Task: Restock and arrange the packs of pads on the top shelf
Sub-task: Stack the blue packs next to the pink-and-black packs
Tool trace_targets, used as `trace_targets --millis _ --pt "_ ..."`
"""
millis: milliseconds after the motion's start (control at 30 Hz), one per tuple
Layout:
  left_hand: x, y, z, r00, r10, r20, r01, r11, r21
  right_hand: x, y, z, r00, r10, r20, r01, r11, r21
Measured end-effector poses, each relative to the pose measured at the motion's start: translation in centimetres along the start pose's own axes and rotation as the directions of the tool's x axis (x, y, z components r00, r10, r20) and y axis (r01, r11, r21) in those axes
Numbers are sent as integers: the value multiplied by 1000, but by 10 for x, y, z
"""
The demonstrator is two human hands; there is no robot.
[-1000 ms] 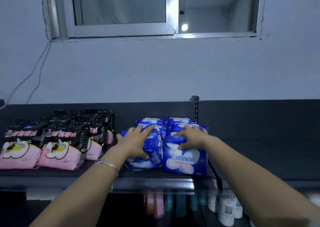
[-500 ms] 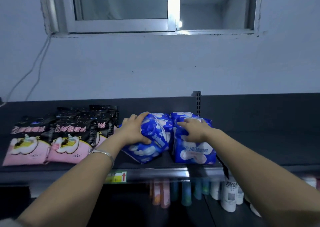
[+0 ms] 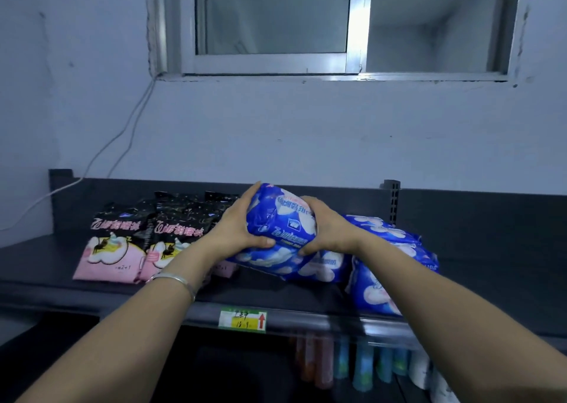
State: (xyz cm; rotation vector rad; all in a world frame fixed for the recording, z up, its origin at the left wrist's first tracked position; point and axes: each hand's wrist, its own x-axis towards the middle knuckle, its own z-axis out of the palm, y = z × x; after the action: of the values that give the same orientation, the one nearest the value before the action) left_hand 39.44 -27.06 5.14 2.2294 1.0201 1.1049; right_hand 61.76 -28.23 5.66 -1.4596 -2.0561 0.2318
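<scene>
A blue pack of pads (image 3: 280, 218) is lifted above the dark top shelf (image 3: 55, 283), gripped from both sides. My left hand (image 3: 237, 227) curls round its left end and my right hand (image 3: 326, 229) curls round its right end. Under it lies another blue pack (image 3: 310, 264) flat on the shelf. More blue packs (image 3: 389, 267) lean in a stack to the right, partly hidden by my right forearm. Black and pink packs (image 3: 107, 246) stand in rows on the left of the shelf.
A price tag (image 3: 242, 319) sits on the shelf's front rail. Bottles and tubes (image 3: 362, 369) stand on the lower shelf at the right. A slotted upright post (image 3: 393, 201) rises behind the blue packs. A cable (image 3: 122, 132) runs down the wall at left, below the window (image 3: 306, 22).
My right hand left the right-hand blue stack and joined the left hand on one blue pack, which both hands have raised off the pile. The view has shifted left.
</scene>
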Motion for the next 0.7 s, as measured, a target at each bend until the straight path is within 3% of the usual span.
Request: trace_targets --millis 67,267,400,600,700 --pt "2 -4 2 1000 -22 4 22 996 82 0 -1 -5 997 -27 -76 22 997 -69" --pt "15 0 13 970 -244 11 242 952 -189 -6 8 -12 968 14 -252 -49 990 -132" --pt "25 16 27 846 -499 187 520 698 -492 -10 18 -17 940 -37 -339 -14 989 -148" --pt "46 31 38 795 -511 329 559 404 -724 -17 35 -25 897 -298 -326 81 836 -543" --pt "58 40 44 748 -542 383 606 323 -727 -21 47 -20 908 -326 -262 113 794 -598"
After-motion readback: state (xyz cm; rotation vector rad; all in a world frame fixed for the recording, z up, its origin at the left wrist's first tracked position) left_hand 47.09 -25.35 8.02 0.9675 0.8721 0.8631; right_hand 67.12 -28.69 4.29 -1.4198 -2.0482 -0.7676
